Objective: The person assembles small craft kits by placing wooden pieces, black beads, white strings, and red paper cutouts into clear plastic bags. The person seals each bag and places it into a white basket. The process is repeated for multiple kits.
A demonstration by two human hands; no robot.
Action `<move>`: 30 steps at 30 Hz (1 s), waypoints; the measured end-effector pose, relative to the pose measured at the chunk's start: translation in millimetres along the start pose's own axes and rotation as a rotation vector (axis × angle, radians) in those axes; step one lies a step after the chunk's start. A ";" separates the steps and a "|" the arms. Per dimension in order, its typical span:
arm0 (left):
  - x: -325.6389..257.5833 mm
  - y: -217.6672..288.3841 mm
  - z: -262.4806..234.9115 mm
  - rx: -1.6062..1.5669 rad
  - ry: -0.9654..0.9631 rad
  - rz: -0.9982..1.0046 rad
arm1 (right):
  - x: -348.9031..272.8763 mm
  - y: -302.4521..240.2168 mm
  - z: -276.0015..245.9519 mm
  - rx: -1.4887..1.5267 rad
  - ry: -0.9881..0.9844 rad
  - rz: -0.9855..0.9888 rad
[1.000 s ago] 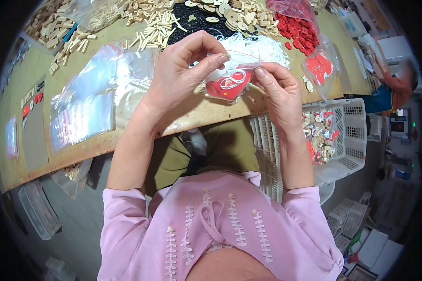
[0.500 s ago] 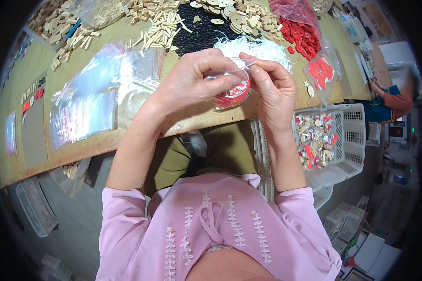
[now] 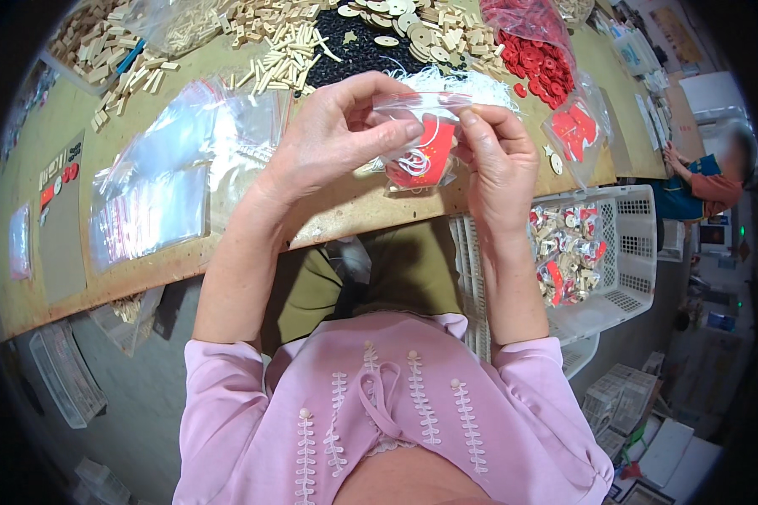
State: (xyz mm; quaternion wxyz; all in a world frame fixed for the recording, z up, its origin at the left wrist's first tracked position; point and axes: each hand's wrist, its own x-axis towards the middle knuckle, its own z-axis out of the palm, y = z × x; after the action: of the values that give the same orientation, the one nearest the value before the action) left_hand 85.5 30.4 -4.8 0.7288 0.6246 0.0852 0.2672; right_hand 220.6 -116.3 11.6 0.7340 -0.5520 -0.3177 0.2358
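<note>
Between my hands, over the table's near edge, hangs a small clear zip bag (image 3: pixel 425 172) with a red-lined top strip. Inside it I see a red flag piece, a coil of white string and some pale wooden bits at the bottom. My left hand (image 3: pixel 341 135) is closed on the bag's left side, thumb across its front. My right hand (image 3: pixel 499 156) pinches the top right corner of the bag by its strip. Behind the hands lies a heap of white strings (image 3: pixel 467 82), partly covered by them.
Flat clear zip bags (image 3: pixel 156 206) lie left on the table (image 3: pixel 253 236). Wooden blocks (image 3: pixel 122 50), short sticks (image 3: pixel 290 63), black pieces (image 3: pixel 345 63), wooden discs (image 3: pixel 421 29) and red discs (image 3: pixel 539 71) line the back. A white crate (image 3: pixel 636 244) of filled bags stands right; a person (image 3: pixel 707 172) sits beyond.
The bag's top has been spread wider and now faces me flat, showing the red flag piece more fully. My right hand has shifted slightly right and down along the strip.
</note>
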 end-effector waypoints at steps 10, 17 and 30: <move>-3.4 1.8 -2.6 0.064 0.010 -0.003 | -2.5 0.3 1.8 -0.031 -0.095 0.039; 0.5 -6.7 2.4 0.296 0.059 0.163 | -9.3 4.9 7.2 -0.246 -0.077 -0.073; -3.2 7.3 8.3 0.647 -0.096 0.287 | -17.2 -4.4 -12.8 -0.257 -0.118 0.059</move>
State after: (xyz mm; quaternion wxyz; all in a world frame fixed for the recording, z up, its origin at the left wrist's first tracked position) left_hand 84.5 22.1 3.3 0.4516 0.8404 0.0424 0.2966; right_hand 218.1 -138.0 9.8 0.6301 -0.6356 -0.3714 0.2470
